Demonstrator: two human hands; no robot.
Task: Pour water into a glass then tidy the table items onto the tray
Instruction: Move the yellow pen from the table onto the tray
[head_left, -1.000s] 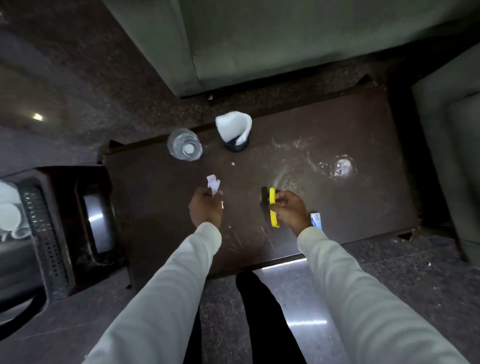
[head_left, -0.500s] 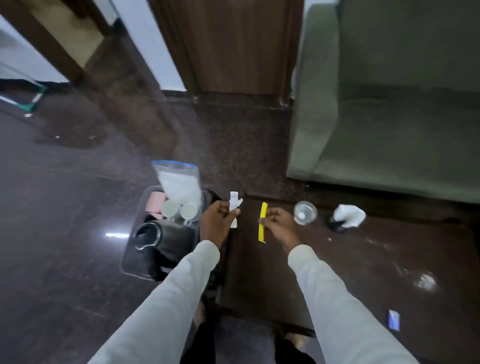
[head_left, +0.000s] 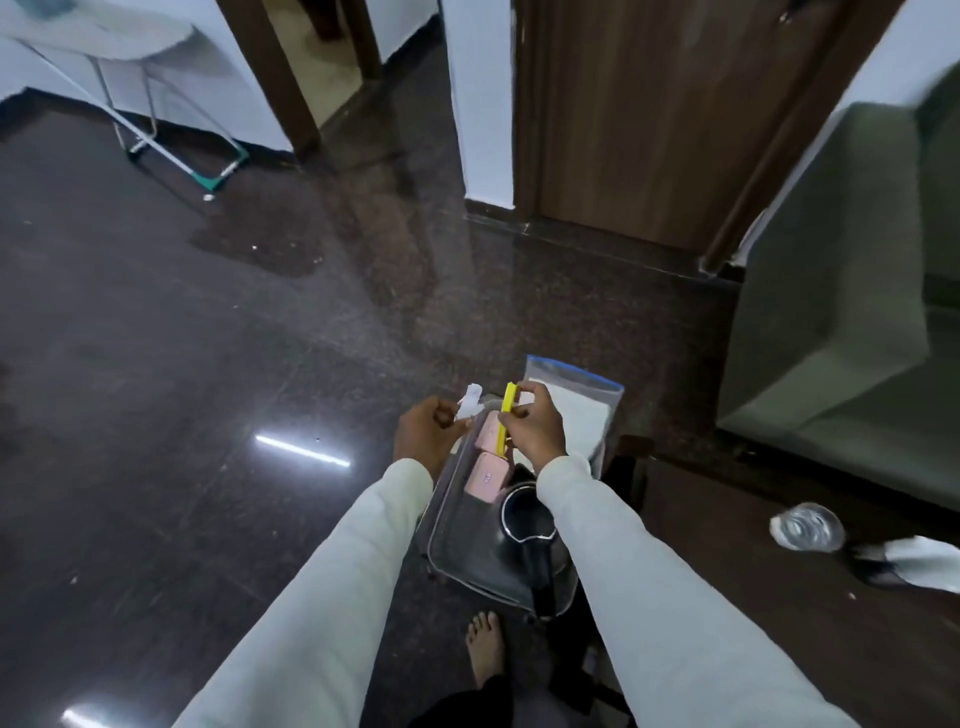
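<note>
Yellow plastic catches the eye first: a slim yellow sachet (head_left: 506, 418) stands almost upright in the right hand (head_left: 535, 428), whose fingers (head_left: 540, 397) are pinched shut on its upper half. The left hand (head_left: 423, 431) is closed in the same way on a torn scrap of white paper (head_left: 470, 405), held at its lower end so the ragged top sticks up. Both hands hover side by side over the far end of the clear tray (head_left: 452, 540), which sits low beside the dark counter (head_left: 727, 525); I judge the pieces are carried there because the tray is where the loose items are meant to end up.

Things on the tray are packed along its length: two pink boxes (head_left: 485, 480) lie end to end near the left wall, a black kettle (head_left: 524, 514) with its mouth open fills the near part, and a clear zip bag (head_left: 576, 405) with white contents leans at the far end. The hands seem aimed at the small gap by the pink boxes, the only free spot within reach.

Back on the counter, well apart from the hands, the glass (head_left: 808, 527) stands upright beside a dark holder with white tissue (head_left: 914, 564). Whether the glass holds water I cannot tell, as it is blurred. Those two appear not yet tidied away.
</note>
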